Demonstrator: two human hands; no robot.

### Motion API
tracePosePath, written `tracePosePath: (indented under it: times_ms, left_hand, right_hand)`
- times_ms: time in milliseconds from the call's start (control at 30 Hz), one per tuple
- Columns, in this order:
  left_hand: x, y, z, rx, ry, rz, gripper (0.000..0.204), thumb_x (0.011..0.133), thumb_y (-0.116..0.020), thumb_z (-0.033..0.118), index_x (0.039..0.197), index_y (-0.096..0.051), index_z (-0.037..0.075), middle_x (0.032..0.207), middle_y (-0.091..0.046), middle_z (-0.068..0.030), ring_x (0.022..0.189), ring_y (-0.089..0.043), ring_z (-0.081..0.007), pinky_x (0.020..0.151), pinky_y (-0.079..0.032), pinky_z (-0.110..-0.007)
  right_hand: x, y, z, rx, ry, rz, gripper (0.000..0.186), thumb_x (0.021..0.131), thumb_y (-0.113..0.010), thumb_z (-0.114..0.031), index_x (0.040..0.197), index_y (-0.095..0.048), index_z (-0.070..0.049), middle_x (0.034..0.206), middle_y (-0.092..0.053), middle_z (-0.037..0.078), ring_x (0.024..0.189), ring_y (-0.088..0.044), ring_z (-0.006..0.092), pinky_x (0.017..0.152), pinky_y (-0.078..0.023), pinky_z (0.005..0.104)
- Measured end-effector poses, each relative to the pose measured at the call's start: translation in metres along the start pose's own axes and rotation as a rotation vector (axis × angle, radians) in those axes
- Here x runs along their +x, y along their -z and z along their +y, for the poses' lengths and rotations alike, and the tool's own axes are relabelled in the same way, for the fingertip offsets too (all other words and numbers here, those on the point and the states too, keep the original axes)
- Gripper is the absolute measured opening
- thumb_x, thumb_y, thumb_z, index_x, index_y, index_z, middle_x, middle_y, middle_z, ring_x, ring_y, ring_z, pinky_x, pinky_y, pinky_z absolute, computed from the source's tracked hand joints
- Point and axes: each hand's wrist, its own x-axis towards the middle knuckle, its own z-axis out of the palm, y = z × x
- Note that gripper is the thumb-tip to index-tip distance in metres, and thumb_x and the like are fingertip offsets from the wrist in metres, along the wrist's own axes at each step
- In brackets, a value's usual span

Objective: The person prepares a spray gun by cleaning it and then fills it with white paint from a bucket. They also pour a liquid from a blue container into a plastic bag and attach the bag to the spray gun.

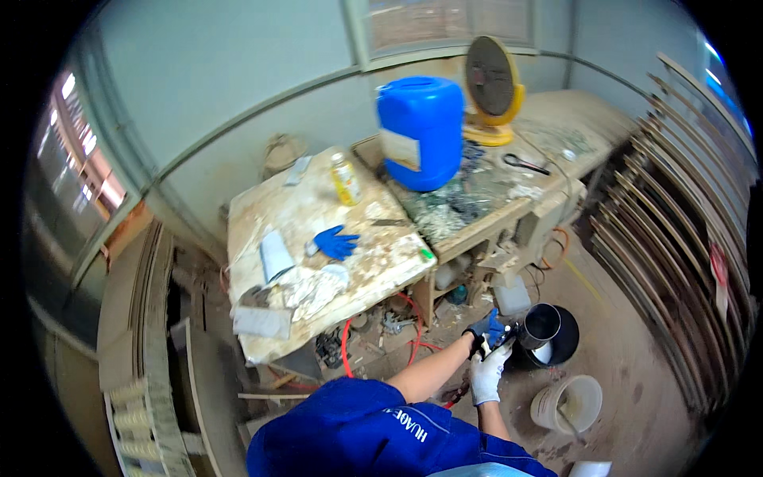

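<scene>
My left hand [486,327], in a blue and black glove, and my right hand [488,370], in a white glove, are close together at the lower middle. Both are closed around what looks like a dark spray gun [512,334], its details partly hidden by the fingers. A dark, open-topped round cup [541,324] adjoins it. Below the cup is a black bucket [569,338] with something white in it. Part of a red hose [455,395] shows beside my right wrist.
A white bucket [548,408] with a stick in it stands on the floor nearby. The stained table [373,262] holds a blue glove [336,242] and a yellow bottle [345,181]. Behind are a blue jerrycan [433,135] and yellow fan [493,87]. Stacked frames [668,262] line the right.
</scene>
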Motion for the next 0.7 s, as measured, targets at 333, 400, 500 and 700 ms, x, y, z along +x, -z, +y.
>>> tracePosePath:
  times_ms: [333,400,500,700]
  left_hand:
    - [-0.152,-0.075,0.127,-0.107,-0.740,0.293,0.036,0.093,-0.040,0.043,0.092,-0.053,0.010,0.085,-0.054,-0.0073,0.072,-0.053,-0.0230,0.066,-0.044,-0.035]
    - [-0.187,-0.087,0.143,-0.154,-0.838,0.297,0.041,0.094,-0.038,0.046,0.101,-0.053,0.008,0.094,-0.055,-0.0094,0.079,-0.055,-0.0250,0.071,-0.045,-0.038]
    - [-0.259,-0.115,0.142,-0.228,-1.028,0.326,0.050,0.094,-0.036,0.050,0.114,-0.052,0.006,0.107,-0.057,-0.0125,0.090,-0.057,-0.0280,0.079,-0.046,-0.041]
    - [-0.446,-0.180,0.032,0.106,-1.312,0.847,0.060,0.096,-0.032,0.053,0.132,-0.046,0.006,0.133,-0.051,-0.0129,0.113,-0.054,-0.0271,0.095,-0.043,-0.042]
  right_hand:
    - [0.023,-0.111,-0.117,-0.120,0.517,-0.319,0.091,0.075,-0.066,-0.010,0.140,-0.007,0.014,0.140,-0.019,0.039,0.131,-0.023,0.0512,0.110,-0.024,0.0450]
    - [0.020,-0.130,-0.153,0.015,0.512,-0.461,0.084,0.080,-0.065,-0.015,0.139,-0.012,0.014,0.136,-0.023,0.040,0.126,-0.030,0.0517,0.105,-0.031,0.0464]
    - [0.026,-0.172,-0.182,-0.008,0.779,-0.607,0.075,0.082,-0.067,-0.023,0.132,-0.023,0.013,0.128,-0.032,0.038,0.117,-0.039,0.0489,0.099,-0.036,0.0464]
    - [0.061,-0.306,-0.235,0.268,0.718,-0.821,0.080,0.083,-0.067,-0.023,0.141,-0.020,0.007,0.130,-0.037,0.033,0.118,-0.041,0.0458,0.100,-0.036,0.0441]
